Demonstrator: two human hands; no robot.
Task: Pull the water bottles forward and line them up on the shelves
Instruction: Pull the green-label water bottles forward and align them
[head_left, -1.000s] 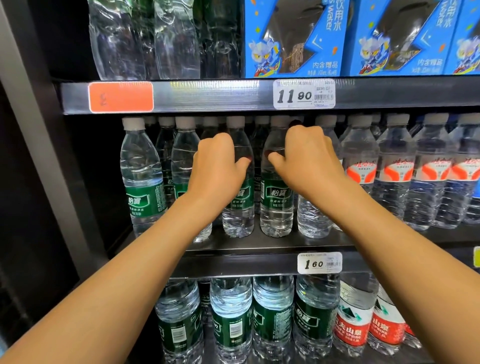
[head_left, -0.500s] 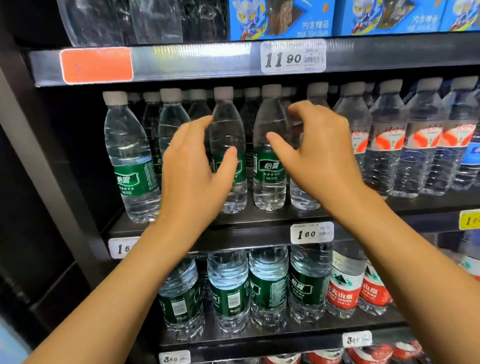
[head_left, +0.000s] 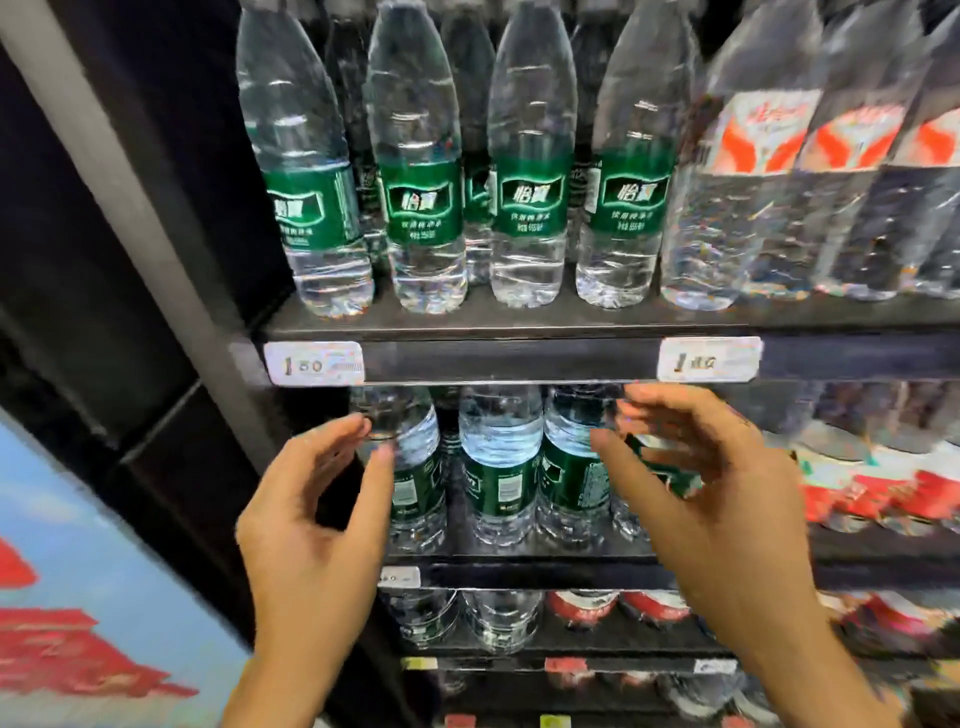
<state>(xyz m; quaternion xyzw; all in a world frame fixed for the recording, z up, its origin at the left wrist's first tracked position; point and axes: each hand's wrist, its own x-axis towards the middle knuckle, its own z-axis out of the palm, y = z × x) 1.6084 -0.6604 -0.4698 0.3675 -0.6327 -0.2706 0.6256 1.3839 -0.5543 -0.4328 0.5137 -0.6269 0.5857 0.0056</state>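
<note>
On the upper shelf (head_left: 519, 358), four green-labelled bottles (head_left: 529, 171) stand upright near the front edge in a fairly even row, with the red-and-white-labelled bottles (head_left: 753, 171) beside them on the right, so this level looks largely done. The work now seems to sit one shelf down, where the larger green-labelled bottles (head_left: 498, 467) stand under the price rail, some with their labels turned sideways and with gaps showing between them; these look as if they need pulling forward and squaring up, and the red-labelled bottles (head_left: 883, 499) to their right and the rows on the lower shelves appear untouched as far as I can judge. The left hand (head_left: 317, 519) hangs spread wide, fingers loosely curved, its fingertips just at the leftmost large bottle, holding nothing. The right hand (head_left: 717, 493) is likewise spread and empty in front of the right-hand large bottles, though motion blur hides whether it touches one. The shelves are dark metal with white price tags (head_left: 313, 364) clipped to the front rail. At the left runs a grey upright post (head_left: 130, 197), and beyond it a blue panel with red shapes (head_left: 78, 597).
</note>
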